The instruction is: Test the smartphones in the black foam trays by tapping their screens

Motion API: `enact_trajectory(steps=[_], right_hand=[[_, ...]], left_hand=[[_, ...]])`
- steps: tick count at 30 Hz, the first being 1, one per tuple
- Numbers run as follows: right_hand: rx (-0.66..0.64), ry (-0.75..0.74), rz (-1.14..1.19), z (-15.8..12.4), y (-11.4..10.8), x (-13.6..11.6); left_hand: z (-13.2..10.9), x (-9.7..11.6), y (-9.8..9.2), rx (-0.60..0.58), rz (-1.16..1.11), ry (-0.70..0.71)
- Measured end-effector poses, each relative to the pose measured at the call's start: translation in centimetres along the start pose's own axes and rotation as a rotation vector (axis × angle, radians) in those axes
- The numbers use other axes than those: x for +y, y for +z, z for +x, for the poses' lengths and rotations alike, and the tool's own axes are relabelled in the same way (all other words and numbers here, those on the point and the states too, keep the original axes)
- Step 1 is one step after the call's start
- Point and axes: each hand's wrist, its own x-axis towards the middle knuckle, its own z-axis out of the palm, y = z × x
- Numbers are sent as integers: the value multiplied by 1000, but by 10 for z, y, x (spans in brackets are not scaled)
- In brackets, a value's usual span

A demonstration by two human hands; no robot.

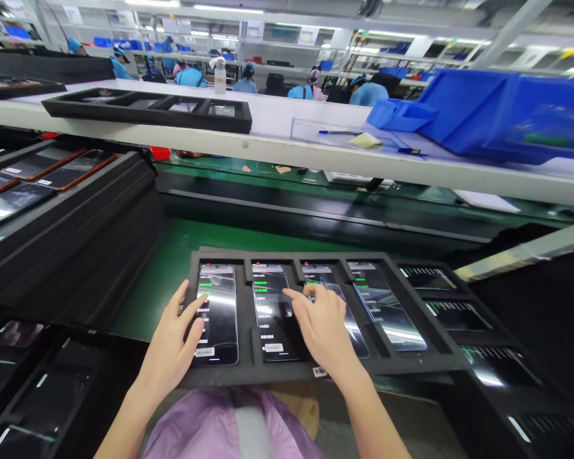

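A black foam tray (316,373) lies on the green belt before me with several lit phones in its slots. My left hand (175,341) rests open at the tray's left end, its fingertips on the first phone (216,313). Over the second phone (273,312) my right hand (321,322) is spread open, forefinger touching that screen, and it hides part of the third phone (337,306). A fourth phone (385,306) lies uncovered to the right. Neither hand holds anything.
A tall stack of black trays (71,236) with phones on top stands at the left. More phone trays lie at right (463,319) and lower left (23,382). A white shelf (287,150) overhead carries a black tray (148,108) and blue bins (497,111). Workers in blue sit far behind.
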Motion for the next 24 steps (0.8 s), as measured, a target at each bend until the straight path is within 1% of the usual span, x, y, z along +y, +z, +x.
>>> enact_trajectory(steps=[4,7,11,13,17,19,21,24], right_hand=[[84,197,-17,-7,-8,31],[79,309,-31,-11,-11,47],[32,312,-4,-13,-12,58],[68,343,-3,-15,-15,65],[190,536,-82,-20,-24,89],[221,596,-121,-21,-26,99],[229,611,-140,-21,-24,106],[235,608,-147,-21,-22,111]], left_hand=[[0,-4,3,22,-9,5],[1,-9,5,33,-8,6],[1,-9,5,48,-22,-2],[0,-4,5,54,-35,-20],[-3,6,5,101,-66,-56],[-3,7,6,120,-82,-48],[-3,5,7,128,-98,-61],[-6,1,9,122,-151,-92]])
